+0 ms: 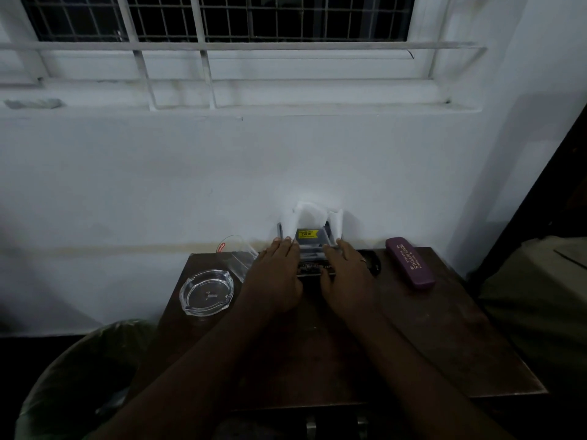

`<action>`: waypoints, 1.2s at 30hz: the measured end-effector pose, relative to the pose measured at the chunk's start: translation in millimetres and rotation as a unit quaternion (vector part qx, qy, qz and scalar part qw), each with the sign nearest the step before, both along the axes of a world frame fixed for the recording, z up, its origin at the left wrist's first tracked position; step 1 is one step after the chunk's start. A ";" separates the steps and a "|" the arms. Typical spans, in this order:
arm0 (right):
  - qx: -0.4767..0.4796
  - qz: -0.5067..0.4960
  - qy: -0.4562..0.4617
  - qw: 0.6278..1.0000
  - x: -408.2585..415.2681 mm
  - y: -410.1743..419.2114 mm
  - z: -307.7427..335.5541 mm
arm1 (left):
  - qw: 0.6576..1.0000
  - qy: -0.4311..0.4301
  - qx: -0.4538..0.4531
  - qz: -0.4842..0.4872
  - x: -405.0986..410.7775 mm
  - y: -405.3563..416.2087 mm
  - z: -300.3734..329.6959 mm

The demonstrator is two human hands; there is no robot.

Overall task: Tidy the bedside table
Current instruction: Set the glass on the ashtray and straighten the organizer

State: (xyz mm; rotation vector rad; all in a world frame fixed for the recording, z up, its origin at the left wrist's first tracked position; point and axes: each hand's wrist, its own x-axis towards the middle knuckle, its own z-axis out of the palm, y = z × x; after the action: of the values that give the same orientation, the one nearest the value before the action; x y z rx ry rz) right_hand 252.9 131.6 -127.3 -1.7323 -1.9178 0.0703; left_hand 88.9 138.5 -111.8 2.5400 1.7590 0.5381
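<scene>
A clear holder (313,241) with white tissues and a yellow label stands against the wall at the back of the dark wooden bedside table (428,338). My left hand (276,276) grips its left side and my right hand (347,274) grips its right side, fingers laid flat along it. A dark flat object (313,268) lies between my hands, under the holder. A clear glass ashtray (206,292) sits at the table's left edge. A purple spectacle case (409,262) lies at the back right.
A tilted clear glass (239,254) with a red sticker leans behind the ashtray. A small dark object (374,263) sits right of my right hand. A bin lined with a plastic bag (85,379) stands left of the table. A drawer handle (336,423) shows below.
</scene>
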 end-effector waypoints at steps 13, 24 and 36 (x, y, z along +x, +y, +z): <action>-0.007 0.149 0.051 0.988 -138.5 30.3 29.8 | 0.965 -0.117 0.082 0.218 -102.0 -30.6 -30.9; -0.114 0.044 -0.033 0.992 -175.8 69.7 4.5 | 0.929 -0.243 0.002 0.279 -138.9 -42.0 -74.7; 0.041 0.132 0.275 0.951 -162.9 74.4 39.4 | 0.926 -0.260 0.034 0.270 -123.4 3.3 -67.0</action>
State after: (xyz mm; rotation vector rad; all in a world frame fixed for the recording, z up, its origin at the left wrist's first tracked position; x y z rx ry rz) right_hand 90.0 206.1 -87.9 -1.2208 -1.6806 0.5103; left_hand -34.5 141.9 -178.8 1.6622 2.1965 1.1694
